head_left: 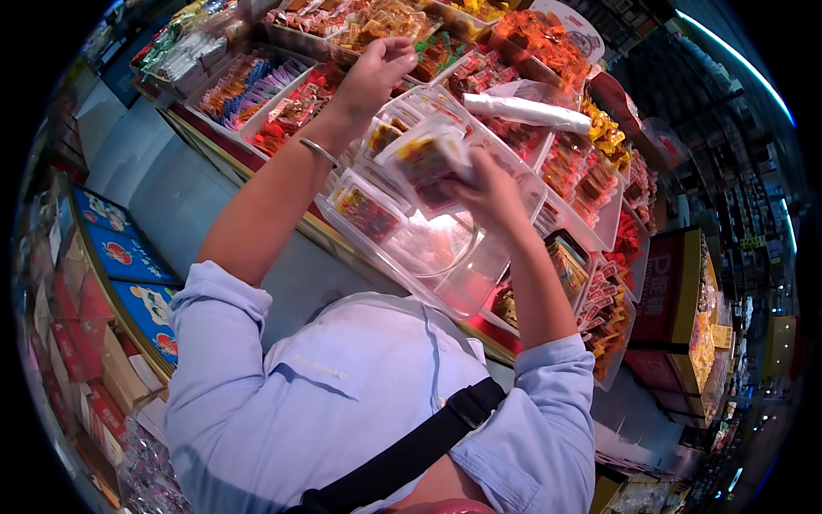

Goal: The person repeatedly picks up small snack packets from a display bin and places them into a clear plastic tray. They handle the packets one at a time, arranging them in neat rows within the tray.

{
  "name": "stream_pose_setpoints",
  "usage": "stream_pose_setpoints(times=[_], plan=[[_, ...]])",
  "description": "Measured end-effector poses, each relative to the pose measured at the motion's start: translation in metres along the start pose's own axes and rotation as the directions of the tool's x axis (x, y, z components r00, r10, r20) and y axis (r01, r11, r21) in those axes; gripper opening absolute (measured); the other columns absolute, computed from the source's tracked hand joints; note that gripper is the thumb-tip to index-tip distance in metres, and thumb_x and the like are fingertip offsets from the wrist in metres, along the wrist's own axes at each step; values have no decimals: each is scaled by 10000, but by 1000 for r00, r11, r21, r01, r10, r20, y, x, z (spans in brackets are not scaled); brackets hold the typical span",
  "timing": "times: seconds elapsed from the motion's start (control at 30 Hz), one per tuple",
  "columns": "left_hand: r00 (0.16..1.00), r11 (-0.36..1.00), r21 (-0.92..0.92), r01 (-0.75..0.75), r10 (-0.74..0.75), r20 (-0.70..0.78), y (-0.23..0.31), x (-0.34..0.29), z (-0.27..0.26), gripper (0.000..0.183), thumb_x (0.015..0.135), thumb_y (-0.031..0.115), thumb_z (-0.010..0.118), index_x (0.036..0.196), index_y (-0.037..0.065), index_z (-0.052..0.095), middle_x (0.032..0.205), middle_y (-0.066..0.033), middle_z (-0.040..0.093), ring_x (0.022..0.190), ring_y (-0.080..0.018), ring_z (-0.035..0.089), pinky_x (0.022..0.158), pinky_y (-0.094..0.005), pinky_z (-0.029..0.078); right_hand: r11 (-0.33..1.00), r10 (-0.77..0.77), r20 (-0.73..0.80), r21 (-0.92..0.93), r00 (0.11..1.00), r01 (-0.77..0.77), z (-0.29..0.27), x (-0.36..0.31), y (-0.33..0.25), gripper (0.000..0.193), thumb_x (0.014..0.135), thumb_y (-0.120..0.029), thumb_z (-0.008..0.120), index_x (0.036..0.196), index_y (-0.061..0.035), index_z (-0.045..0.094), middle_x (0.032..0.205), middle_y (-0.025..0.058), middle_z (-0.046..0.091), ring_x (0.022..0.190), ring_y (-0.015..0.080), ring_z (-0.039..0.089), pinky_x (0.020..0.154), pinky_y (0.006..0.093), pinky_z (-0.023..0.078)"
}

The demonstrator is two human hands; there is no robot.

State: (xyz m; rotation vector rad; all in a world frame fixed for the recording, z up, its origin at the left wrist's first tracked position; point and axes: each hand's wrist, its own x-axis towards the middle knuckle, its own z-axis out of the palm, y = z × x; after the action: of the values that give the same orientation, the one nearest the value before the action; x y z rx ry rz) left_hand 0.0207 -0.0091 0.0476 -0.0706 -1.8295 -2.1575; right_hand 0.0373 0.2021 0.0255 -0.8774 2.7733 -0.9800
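Note:
My right hand [490, 190] grips a flat snack packet [421, 163], white with yellow and red print and smeared by motion. It is held above a clear plastic bin [467, 287]. Similar packets stand in rows inside that bin, one of them a printed packet [366, 212] at its near left. Farther off, my left hand [377, 73] hovers over the bins of small wrapped snacks, its fingers loosely bent and slightly apart. Nothing shows in it. Close beyond its fingertips lie green-wrapped snacks [438, 53].
A white roll of plastic bags [527, 112] lies across the bins at right. Around it are orange snack packs [548, 43] and yellow ones [602, 128]. Purple and blue sticks [248, 92] fill a left bin. Blue printed cartons [124, 248] stand at far left, a red display stand [664, 287] at right.

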Motion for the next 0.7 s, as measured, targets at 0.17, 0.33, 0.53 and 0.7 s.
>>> stream_pose_setpoints(times=[0.17, 0.33, 0.53, 0.7], plan=[[996, 977, 211, -25, 5, 91, -47, -1, -19, 367, 836, 204, 495, 1133, 6, 410, 1034, -51, 491, 941, -107, 454, 832, -250, 366, 946, -166, 115, -262, 979, 191, 58, 46, -21, 288, 681, -182, 604, 872, -38, 443, 849, 155, 558, 806, 327, 545, 672, 410, 436], [998, 861, 504, -69, 56, 41, -91, -5, -38, 359, 793, 203, 466, 1074, -20, 459, 1088, -180, 492, 1037, -278, 462, 876, -333, 357, 945, -148, 77, -282, 986, 164, 69, 59, -9, 349, 682, -176, 609, 940, -40, 417, 893, 167, 533, 853, 340, 525, 698, 402, 433], [982, 673, 715, -189, 136, 131, -108, -1, -25, 307, 766, 115, 385, 1043, 29, 487, 1094, -151, 477, 1056, -283, 427, 884, -369, 342, 952, -138, -37, -280, 990, 122, 67, 40, -17, 495, 670, -185, 629, 1075, -50, 378, 1046, 166, 441, 919, 337, 500, 728, 400, 429], [979, 585, 785, -204, 131, 157, -106, -1, -28, 297, 744, 86, 374, 1008, 66, 508, 1068, -125, 490, 1058, -283, 420, 887, -389, 332, 964, -134, -158, -252, 978, 91, 49, 17, -2, 483, 699, -234, 619, 1066, -18, 391, 1013, 176, 473, 888, 325, 521, 723, 386, 434]])
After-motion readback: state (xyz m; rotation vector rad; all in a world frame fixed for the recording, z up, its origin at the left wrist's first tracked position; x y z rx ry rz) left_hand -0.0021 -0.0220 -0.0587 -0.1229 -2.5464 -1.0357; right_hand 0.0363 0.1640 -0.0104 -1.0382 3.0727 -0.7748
